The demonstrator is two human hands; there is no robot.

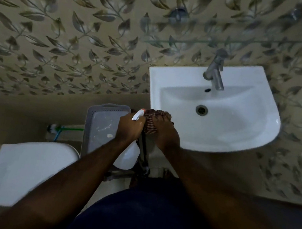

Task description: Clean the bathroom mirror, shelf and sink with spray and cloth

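Overall light: dim, flat, no visible source
Brightest area: white sink (241, 127), with a small glare spot on its right rim
Shadows: soft and diffuse; the floor below the sink is dark
Exposure: both forearms and the dark clothing at the lower edge lose detail
Blur: leaf-pattern wall tiles (60, 33) smear toward the top and right edges; tap (215, 71) slightly soft
Distortion: wide-angle bending, wall lines curve near the frame borders
Sharpest zone: sink basin and drain
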